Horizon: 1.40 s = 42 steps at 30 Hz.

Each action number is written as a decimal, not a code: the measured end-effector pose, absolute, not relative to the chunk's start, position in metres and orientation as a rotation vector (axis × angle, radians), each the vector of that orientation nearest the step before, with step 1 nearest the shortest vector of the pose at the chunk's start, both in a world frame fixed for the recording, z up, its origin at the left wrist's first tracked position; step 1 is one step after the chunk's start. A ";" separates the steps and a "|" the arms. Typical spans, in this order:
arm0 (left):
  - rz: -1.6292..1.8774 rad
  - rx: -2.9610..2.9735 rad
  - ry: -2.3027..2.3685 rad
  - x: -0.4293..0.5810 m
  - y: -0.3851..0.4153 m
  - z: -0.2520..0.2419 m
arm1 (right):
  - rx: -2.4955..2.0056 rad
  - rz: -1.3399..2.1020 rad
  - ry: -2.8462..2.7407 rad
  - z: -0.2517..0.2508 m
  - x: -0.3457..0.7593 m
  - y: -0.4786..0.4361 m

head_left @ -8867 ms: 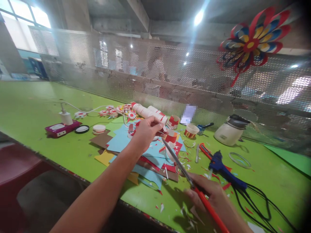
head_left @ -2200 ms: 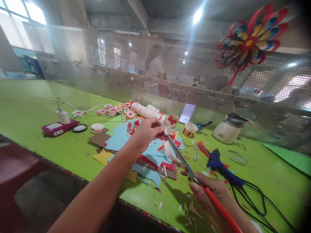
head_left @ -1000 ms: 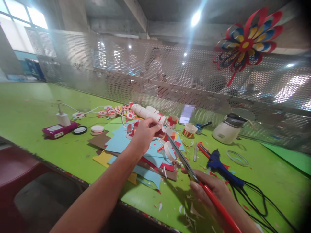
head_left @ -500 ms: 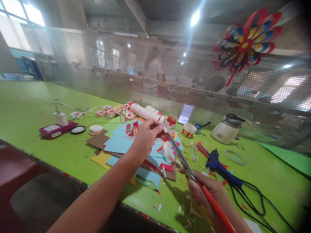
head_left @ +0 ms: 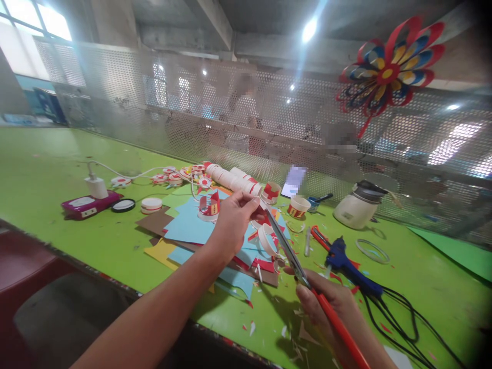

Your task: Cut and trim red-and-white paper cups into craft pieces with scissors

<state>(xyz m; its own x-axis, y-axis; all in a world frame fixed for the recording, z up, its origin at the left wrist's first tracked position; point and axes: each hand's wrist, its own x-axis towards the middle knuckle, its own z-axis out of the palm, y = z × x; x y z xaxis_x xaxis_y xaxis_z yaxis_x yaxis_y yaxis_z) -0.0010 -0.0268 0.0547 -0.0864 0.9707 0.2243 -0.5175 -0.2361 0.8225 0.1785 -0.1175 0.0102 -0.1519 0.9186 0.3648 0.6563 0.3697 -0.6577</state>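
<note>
My left hand [head_left: 235, 220] is pinched around a small pale piece, probably paper, largely covered by the fingers. The blade tips of the scissors [head_left: 286, 243] meet that piece beside my left fingertips. Red handles of the scissors rest in my right hand [head_left: 326, 302], whose fingers are wrapped round them. Beneath both hands lies a pile of light blue paper [head_left: 188, 220] with brown, yellow and red sheets. A white ring [head_left: 267, 240] lies on the pile, near the blades. Left of my left hand is a white and red cup-like piece [head_left: 208, 207].
White rolls [head_left: 234, 179], a phone [head_left: 294, 182] and a paper cup [head_left: 299, 206] stand behind. To the right are a blue glue gun [head_left: 351, 266] with black cable, a cutter [head_left: 321, 237] and a jug [head_left: 355, 205]. A purple power strip [head_left: 90, 205] lies left.
My left hand has shifted very slightly to the right, near the scissor tips. My right hand and the scissors have hardly moved.
</note>
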 end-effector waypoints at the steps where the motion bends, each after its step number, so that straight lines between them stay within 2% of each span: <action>1: 1.607 0.938 0.678 -0.001 -0.027 0.055 | -1.363 0.458 -1.885 0.010 0.178 -0.118; 19: 1.606 0.922 0.645 -0.001 -0.030 0.056 | -1.331 0.566 -1.841 0.010 0.176 -0.119; 42: 1.605 0.910 0.649 -0.001 -0.030 0.056 | -1.349 0.464 -1.864 0.009 0.178 -0.118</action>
<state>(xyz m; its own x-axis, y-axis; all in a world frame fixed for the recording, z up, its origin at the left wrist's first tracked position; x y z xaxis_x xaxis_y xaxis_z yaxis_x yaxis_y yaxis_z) -0.0006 -0.0300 0.0561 -0.0780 0.9729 0.2177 -0.5480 -0.2243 0.8059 0.1781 -0.1178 0.0087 -0.1389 0.9171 0.3736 0.6349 0.3720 -0.6771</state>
